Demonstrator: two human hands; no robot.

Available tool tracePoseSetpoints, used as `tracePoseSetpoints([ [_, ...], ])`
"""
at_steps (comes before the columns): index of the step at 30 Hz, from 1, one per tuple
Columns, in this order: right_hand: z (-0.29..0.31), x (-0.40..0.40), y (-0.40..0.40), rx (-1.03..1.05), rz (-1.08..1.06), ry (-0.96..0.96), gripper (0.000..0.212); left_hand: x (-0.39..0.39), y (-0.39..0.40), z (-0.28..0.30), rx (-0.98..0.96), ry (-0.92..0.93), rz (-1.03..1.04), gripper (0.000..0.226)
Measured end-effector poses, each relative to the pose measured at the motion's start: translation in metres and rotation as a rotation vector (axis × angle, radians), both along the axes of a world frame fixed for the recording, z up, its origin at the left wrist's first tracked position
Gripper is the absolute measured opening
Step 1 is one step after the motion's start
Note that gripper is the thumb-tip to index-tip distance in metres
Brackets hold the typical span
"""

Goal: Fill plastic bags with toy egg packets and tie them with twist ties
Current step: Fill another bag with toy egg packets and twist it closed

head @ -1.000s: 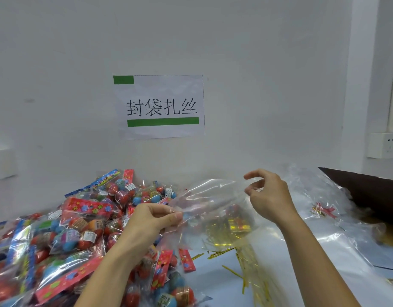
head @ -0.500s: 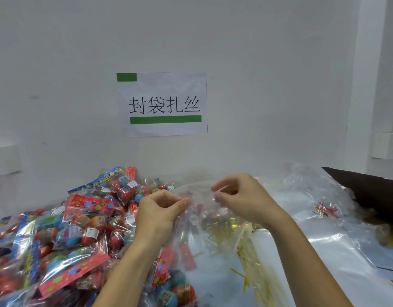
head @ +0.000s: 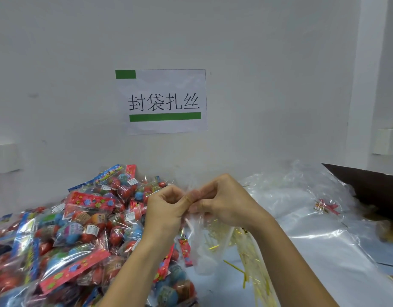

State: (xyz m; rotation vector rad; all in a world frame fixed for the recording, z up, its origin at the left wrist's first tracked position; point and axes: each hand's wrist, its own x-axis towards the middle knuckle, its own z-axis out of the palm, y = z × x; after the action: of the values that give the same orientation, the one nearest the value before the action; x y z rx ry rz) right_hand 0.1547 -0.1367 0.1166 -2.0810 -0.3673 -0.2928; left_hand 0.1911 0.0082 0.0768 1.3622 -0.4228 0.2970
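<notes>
Bag (head: pixel 200 247), clear crinkled film: mouth pinched by left hand (head: pixel 166 209) and right hand (head: pixel 224 202), fingers curled; glossy egg packets (head: pixel 80 229) heaped at table's left edge.

toy egg packets (head: pixel 64 235) pile cut off at left and bottom edges, motion-blurred near corner, wall socket (head: pixel 389 141) cropped right

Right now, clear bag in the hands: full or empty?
Empty, as far as visible. The clear bag hangs limp and see-through below both hands, left hand and right hand, pinching its top.
</notes>
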Motion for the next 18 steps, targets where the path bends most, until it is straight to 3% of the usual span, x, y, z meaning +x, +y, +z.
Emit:
tracePoseSetpoints([
  [2, -0.001, 0.002, -0.003, -0.008, -0.062, -0.015, 0.006, 0.0, 0.006, 0.0, 0.064, -0.017, 0.016, 0.05],
  [5, -0.003, 0.005, -0.025, 0.006, -0.293, -0.046, 0.012, 0.003, 0.027, 0.005, 0.237, -0.02, 0.107, 0.037],
  [9, -0.007, 0.003, -0.055, -0.09, -0.533, -0.016, 0.029, 0.016, 0.054, 0.001, 0.45, 0.017, 0.445, 0.032],
  [11, -0.011, 0.006, -0.052, -0.145, -0.537, 0.02, 0.025, 0.017, 0.048, -0.002, 0.532, -0.042, 0.558, 0.032],
  [14, -0.008, 0.008, -0.039, -0.142, -0.434, 0.079, 0.011, 0.016, 0.036, -0.002, 0.517, -0.102, 0.544, 0.028],
  [18, -0.001, 0.005, -0.033, -0.225, -0.328, 0.121, 0.047, 0.014, 0.035, 0.001, 0.48, -0.115, 0.476, 0.03],
])
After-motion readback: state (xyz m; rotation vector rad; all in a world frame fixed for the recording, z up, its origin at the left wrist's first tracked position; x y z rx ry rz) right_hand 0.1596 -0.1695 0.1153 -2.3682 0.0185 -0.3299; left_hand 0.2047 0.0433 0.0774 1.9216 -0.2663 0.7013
